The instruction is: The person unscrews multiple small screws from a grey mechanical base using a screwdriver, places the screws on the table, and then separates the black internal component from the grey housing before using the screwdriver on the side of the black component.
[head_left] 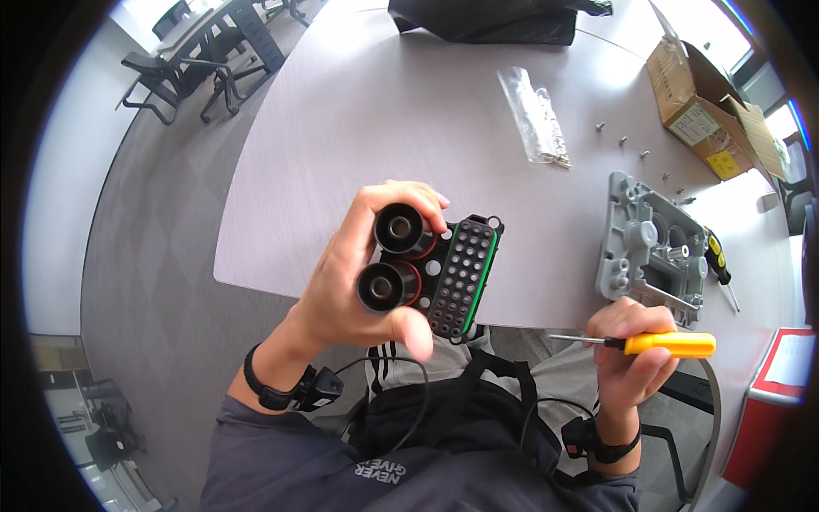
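Pale grey bench (367, 128) with curved near edge carrying everything. Grey cast metal housing (653, 247) lying near right part of near edge. Yellow-and-black screwdriver (719, 266) lying just beside housing, on its right. Loose screws (644, 154) lying scattered beyond housing. Clear plastic bag (533, 115) of small parts lying mid-bench. Open cardboard box (712, 119) sitting toward far right corner. Black bag (486, 21) sitting at far edge.
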`<state>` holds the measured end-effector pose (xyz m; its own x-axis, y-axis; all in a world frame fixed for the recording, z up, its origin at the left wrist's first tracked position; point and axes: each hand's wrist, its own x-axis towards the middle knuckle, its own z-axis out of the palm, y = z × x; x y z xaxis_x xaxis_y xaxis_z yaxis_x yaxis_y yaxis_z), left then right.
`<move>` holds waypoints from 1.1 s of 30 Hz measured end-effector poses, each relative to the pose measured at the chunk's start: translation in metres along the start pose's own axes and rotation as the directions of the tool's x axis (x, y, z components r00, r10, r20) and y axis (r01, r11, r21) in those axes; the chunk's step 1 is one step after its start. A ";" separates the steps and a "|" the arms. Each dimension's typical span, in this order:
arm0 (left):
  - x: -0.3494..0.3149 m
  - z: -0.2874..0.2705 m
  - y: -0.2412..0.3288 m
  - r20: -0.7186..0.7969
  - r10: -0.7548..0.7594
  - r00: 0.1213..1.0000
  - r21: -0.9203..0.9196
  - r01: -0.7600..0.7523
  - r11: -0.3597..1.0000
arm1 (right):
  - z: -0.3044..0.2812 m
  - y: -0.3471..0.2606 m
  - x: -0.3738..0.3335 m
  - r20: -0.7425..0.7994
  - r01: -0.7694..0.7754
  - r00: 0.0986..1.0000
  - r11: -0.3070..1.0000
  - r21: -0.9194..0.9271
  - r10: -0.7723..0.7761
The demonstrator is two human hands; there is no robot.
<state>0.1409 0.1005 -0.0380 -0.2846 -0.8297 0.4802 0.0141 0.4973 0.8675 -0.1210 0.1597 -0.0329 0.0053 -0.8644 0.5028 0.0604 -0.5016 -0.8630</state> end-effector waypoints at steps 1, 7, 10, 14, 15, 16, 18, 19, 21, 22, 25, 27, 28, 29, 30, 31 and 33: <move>0.001 -0.007 -0.002 0.072 0.072 0.995 0.056 -0.077 0.995 | 0.001 0.002 0.001 -0.016 0.002 1.000 1.000 0.003 -0.002; 0.004 -0.010 0.003 0.147 0.133 0.980 0.117 -0.151 0.982 | -0.005 0.011 0.026 -0.004 -0.064 0.998 0.992 -0.111 0.064; 0.002 -0.010 0.002 0.147 0.199 0.969 0.217 -0.228 0.949 | -0.003 0.011 0.039 -0.016 -0.101 0.995 0.995 0.004 0.101; 0.000 -0.010 0.006 0.147 0.204 0.968 0.266 -0.237 0.934 | 0.002 -0.008 0.057 0.249 0.084 0.966 0.995 -0.046 -0.070; 0.002 -0.008 0.005 0.149 0.203 0.968 0.254 -0.236 0.938 | 0.012 -0.015 0.060 0.189 0.094 0.979 0.992 -0.078 -0.078; 0.006 -0.004 0.005 0.152 0.215 0.965 0.263 -0.249 0.932 | 0.022 -0.026 0.065 0.122 0.105 0.988 0.987 -0.122 -0.090; 0.004 -0.006 0.005 0.138 0.208 0.968 0.290 -0.240 0.926 | 0.039 -0.036 0.065 0.042 -0.029 0.999 0.997 0.069 0.027; 0.002 -0.006 0.004 0.113 0.204 0.972 0.278 -0.229 0.933 | 0.033 -0.036 0.066 0.048 -0.035 0.998 0.997 0.076 0.031; 0.001 -0.007 0.003 0.086 0.200 0.976 0.260 -0.215 0.941 | 0.033 -0.035 0.065 0.058 -0.042 0.998 0.995 0.087 0.037; 0.002 -0.007 0.004 0.077 0.194 0.978 0.254 -0.207 0.945 | 0.039 -0.031 0.069 0.059 -0.042 0.998 0.995 0.093 0.037; 0.001 -0.005 0.004 0.057 0.190 0.980 0.249 -0.198 0.948 | 0.046 -0.028 0.075 0.066 -0.039 0.997 0.993 0.112 0.032; -0.001 -0.004 0.005 0.041 0.180 0.983 0.260 -0.184 0.948 | 0.049 -0.024 0.077 0.076 -0.037 0.997 0.991 0.129 0.027; -0.002 -0.002 0.005 0.041 0.181 0.983 0.262 -0.186 0.947 | 0.054 -0.024 0.076 0.079 -0.034 0.997 0.990 0.139 0.023; -0.002 0.000 0.003 0.023 0.179 0.983 0.250 -0.179 0.951 | 0.067 -0.021 0.076 0.079 -0.032 0.997 0.989 0.141 0.021; -0.002 0.002 0.000 0.005 0.178 0.984 0.239 -0.174 0.955 | 0.072 -0.018 0.080 0.080 -0.029 0.997 0.989 0.143 0.018; -0.004 0.001 0.003 0.003 0.174 0.985 0.248 -0.169 0.954 | 0.078 -0.020 0.076 0.086 -0.030 0.996 0.986 0.161 0.017; 0.000 0.005 0.002 0.029 0.196 0.980 0.258 -0.196 0.946 | 0.096 -0.013 0.081 0.084 -0.021 0.996 0.986 0.166 0.007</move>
<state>0.1365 0.1030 -0.0369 -0.3037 -0.7087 0.6368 -0.1781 0.6989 0.6927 -0.0254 0.0998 0.0241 0.0894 -0.8617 0.4995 0.2254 -0.4710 -0.8528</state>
